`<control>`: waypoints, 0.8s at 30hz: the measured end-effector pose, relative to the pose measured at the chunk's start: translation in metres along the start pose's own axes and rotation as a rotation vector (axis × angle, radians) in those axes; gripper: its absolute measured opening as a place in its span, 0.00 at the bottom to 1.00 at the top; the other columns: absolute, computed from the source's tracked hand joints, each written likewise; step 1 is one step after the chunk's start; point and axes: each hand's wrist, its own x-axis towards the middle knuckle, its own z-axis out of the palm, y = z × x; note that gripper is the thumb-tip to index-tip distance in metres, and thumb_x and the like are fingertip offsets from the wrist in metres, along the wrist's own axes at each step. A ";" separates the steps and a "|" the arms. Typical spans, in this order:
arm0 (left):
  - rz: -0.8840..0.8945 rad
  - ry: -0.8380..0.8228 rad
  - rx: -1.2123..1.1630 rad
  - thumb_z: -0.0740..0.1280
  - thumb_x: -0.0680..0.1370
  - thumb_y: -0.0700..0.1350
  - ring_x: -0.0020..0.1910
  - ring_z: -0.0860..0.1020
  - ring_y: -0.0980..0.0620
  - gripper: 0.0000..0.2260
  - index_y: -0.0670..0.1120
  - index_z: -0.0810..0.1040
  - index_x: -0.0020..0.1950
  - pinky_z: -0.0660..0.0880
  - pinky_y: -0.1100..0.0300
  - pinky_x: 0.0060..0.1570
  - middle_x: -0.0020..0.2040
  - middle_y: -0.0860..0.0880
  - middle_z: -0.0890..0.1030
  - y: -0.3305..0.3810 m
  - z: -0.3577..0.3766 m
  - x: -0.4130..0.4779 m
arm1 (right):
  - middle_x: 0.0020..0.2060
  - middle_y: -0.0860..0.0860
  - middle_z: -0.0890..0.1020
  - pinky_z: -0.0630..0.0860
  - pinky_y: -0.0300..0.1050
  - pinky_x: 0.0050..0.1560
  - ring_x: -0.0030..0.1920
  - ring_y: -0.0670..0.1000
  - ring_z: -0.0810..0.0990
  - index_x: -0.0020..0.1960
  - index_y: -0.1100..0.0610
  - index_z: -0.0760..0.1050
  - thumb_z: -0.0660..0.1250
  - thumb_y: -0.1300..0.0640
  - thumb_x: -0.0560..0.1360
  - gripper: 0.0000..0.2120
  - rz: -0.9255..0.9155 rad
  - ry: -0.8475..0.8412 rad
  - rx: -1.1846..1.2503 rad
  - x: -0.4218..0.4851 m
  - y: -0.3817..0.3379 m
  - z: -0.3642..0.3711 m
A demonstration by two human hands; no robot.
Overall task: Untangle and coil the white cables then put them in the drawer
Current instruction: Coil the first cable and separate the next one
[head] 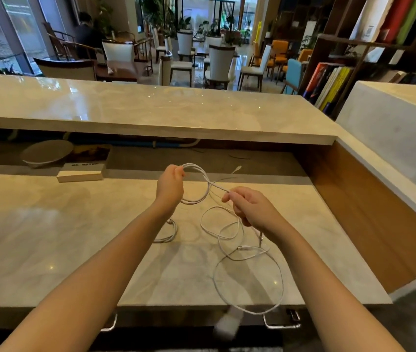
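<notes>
My left hand (170, 185) is raised above the marble desk (74, 237) and grips a partly wound loop of white cable (203, 182). My right hand (251, 208) pinches the same cable a little to the right and lower, with the strand stretched between both hands. More white cable (248, 273) lies in loose tangled loops on the desk below my right hand, one loop hanging over the front edge. A small coiled white cable (170, 233) rests on the desk beside my left forearm. Drawer handles (281, 323) show under the front edge.
A raised marble counter (151, 113) runs across behind the desk, with a wooden side wall (369, 212) at the right. A white box (79, 174) and a round plate (46, 152) sit at the back left. Chairs and bookshelves stand beyond.
</notes>
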 end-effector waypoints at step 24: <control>-0.157 -0.232 -0.350 0.51 0.83 0.43 0.31 0.64 0.54 0.13 0.43 0.73 0.60 0.67 0.62 0.32 0.36 0.47 0.67 0.036 0.007 -0.057 | 0.39 0.54 0.82 0.80 0.43 0.45 0.40 0.51 0.83 0.50 0.60 0.78 0.64 0.59 0.76 0.07 -0.023 0.125 0.156 -0.005 -0.010 0.018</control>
